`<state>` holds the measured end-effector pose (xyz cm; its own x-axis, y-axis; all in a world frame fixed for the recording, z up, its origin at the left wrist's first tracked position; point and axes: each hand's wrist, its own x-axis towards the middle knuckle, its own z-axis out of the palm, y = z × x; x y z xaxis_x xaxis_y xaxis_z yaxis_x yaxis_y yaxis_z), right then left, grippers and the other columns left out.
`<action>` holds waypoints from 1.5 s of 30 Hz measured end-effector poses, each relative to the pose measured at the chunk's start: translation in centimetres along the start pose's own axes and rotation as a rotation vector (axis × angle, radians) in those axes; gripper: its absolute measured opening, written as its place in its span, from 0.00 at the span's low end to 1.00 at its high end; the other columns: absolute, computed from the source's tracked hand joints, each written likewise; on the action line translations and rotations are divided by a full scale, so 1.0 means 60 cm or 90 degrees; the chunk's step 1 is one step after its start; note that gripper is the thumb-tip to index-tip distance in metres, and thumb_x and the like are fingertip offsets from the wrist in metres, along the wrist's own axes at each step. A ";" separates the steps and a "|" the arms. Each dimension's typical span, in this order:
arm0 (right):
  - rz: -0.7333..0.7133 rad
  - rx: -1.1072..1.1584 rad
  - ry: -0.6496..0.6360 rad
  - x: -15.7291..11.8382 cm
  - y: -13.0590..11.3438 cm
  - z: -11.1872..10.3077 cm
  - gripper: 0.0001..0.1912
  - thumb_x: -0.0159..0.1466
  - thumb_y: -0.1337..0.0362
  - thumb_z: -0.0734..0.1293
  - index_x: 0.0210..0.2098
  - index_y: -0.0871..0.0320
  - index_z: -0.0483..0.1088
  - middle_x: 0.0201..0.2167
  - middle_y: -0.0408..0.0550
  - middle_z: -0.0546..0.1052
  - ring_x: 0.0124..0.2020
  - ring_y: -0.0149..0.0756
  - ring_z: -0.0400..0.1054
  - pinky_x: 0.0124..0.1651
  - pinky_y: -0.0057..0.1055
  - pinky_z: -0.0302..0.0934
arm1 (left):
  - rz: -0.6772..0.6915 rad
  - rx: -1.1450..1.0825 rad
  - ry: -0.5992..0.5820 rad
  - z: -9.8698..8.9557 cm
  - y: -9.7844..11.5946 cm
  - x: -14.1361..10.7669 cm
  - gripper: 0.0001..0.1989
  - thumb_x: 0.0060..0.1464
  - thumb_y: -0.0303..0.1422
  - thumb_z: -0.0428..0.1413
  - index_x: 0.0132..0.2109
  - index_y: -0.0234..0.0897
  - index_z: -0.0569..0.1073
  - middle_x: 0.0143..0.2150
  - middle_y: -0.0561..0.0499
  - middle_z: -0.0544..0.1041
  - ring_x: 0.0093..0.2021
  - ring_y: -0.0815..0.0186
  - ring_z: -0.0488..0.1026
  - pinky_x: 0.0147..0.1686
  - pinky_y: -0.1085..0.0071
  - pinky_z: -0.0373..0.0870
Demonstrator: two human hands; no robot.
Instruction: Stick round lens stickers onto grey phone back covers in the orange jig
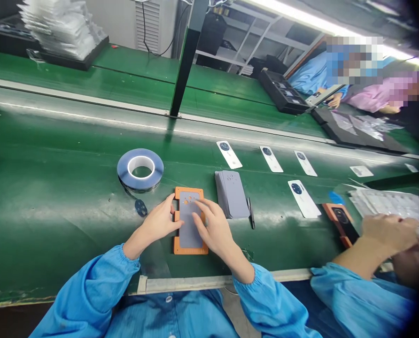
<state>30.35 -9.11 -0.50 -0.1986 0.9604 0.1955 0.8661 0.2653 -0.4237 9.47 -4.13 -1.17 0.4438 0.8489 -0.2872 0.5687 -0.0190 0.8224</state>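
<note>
An orange frame (190, 251) lies on the green table in front of me, with a grey panel (188, 232) set in it; small holes show at the panel's top. My left hand (162, 218) rests at the frame's left edge, fingers apart. Over the panel's right side is my right hand (213, 225), its fingers spread and touching or just above the surface. Right of the frame stands a stack of grey panels (232, 195), with black tweezers (251, 213) beside it. A blue tape roll (140, 170) lies at the upper left, its loose end bearing a dark round sticker (141, 208).
Several white cards (304, 199) with dark circles lie to the right. A co-worker's hand (389, 232) is at the far right, near another orange frame (332, 211) and clear plastic trays (389, 202). A dark post (184, 70) stands behind the table's rail.
</note>
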 end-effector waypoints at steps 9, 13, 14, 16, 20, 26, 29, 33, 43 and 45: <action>0.117 0.151 0.013 -0.050 -0.020 -0.009 0.21 0.72 0.57 0.61 0.63 0.52 0.67 0.62 0.56 0.73 0.63 0.52 0.66 0.66 0.58 0.59 | -0.024 -0.081 0.120 -0.004 0.017 -0.009 0.26 0.57 0.51 0.57 0.56 0.39 0.70 0.35 0.52 0.75 0.30 0.65 0.73 0.33 0.68 0.68; 0.093 0.307 -0.035 -0.052 -0.056 -0.045 0.23 0.73 0.59 0.60 0.66 0.48 0.63 0.65 0.52 0.70 0.66 0.47 0.64 0.67 0.50 0.60 | -0.037 -0.251 0.086 -0.014 0.023 -0.011 0.27 0.64 0.56 0.45 0.48 0.38 0.71 0.32 0.52 0.75 0.27 0.66 0.73 0.28 0.70 0.67; 0.085 0.333 -0.057 -0.051 -0.061 -0.050 0.22 0.73 0.59 0.60 0.66 0.48 0.63 0.64 0.51 0.71 0.66 0.46 0.64 0.67 0.49 0.60 | -0.041 -0.282 0.071 -0.017 0.022 -0.010 0.28 0.64 0.57 0.42 0.47 0.37 0.71 0.32 0.52 0.75 0.27 0.66 0.73 0.26 0.71 0.66; 0.091 0.350 -0.080 -0.046 -0.064 -0.053 0.21 0.73 0.59 0.60 0.64 0.49 0.65 0.62 0.52 0.72 0.64 0.47 0.66 0.66 0.50 0.61 | -0.046 -0.303 0.065 -0.021 0.018 -0.006 0.28 0.64 0.56 0.43 0.43 0.36 0.72 0.32 0.50 0.76 0.28 0.65 0.74 0.25 0.71 0.65; 0.162 0.389 -0.108 -0.033 -0.055 -0.037 0.22 0.70 0.60 0.64 0.63 0.50 0.65 0.55 0.53 0.77 0.54 0.46 0.73 0.59 0.51 0.68 | -0.036 -0.344 0.086 -0.023 0.012 0.002 0.19 0.61 0.48 0.53 0.39 0.34 0.72 0.33 0.49 0.77 0.31 0.65 0.73 0.29 0.72 0.66; 0.217 0.596 -0.156 0.010 -0.043 -0.026 0.28 0.63 0.60 0.71 0.61 0.54 0.66 0.38 0.48 0.79 0.35 0.36 0.75 0.42 0.38 0.73 | -0.009 -0.455 0.112 -0.037 0.025 -0.006 0.21 0.60 0.48 0.54 0.49 0.33 0.73 0.39 0.45 0.80 0.35 0.61 0.77 0.30 0.70 0.71; 0.211 0.596 -0.087 0.086 -0.008 -0.030 0.28 0.61 0.61 0.72 0.60 0.56 0.67 0.36 0.47 0.79 0.36 0.37 0.76 0.42 0.37 0.73 | 0.043 -0.427 0.283 -0.062 0.034 -0.025 0.22 0.61 0.46 0.54 0.56 0.36 0.70 0.50 0.42 0.78 0.44 0.59 0.78 0.33 0.69 0.75; 0.232 0.419 -0.020 0.242 0.064 -0.023 0.26 0.60 0.67 0.69 0.58 0.62 0.68 0.38 0.50 0.81 0.36 0.36 0.76 0.42 0.36 0.72 | 0.106 -0.284 0.564 -0.104 0.025 -0.044 0.14 0.62 0.43 0.55 0.47 0.38 0.73 0.47 0.45 0.77 0.45 0.62 0.76 0.38 0.70 0.73; 0.272 0.124 -0.007 0.399 0.118 0.023 0.18 0.57 0.73 0.68 0.48 0.65 0.76 0.40 0.58 0.82 0.44 0.44 0.76 0.53 0.41 0.67 | -0.246 -0.030 0.301 -0.197 -0.067 -0.053 0.25 0.50 0.56 0.58 0.21 0.41 0.67 0.20 0.49 0.73 0.26 0.59 0.73 0.26 0.69 0.61; 0.253 0.095 -0.006 0.385 0.114 0.021 0.17 0.58 0.69 0.69 0.47 0.64 0.76 0.45 0.59 0.81 0.47 0.46 0.75 0.55 0.43 0.65 | -0.236 -0.108 0.138 -0.201 -0.074 -0.056 0.25 0.48 0.55 0.60 0.21 0.38 0.71 0.22 0.46 0.78 0.26 0.58 0.76 0.25 0.70 0.64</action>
<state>31.12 14.99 0.00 0.1335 0.9909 -0.0167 0.7999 -0.1177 -0.5885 -2.88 -0.52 2.06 0.0662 0.8738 -0.4817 0.5325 0.3773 0.7577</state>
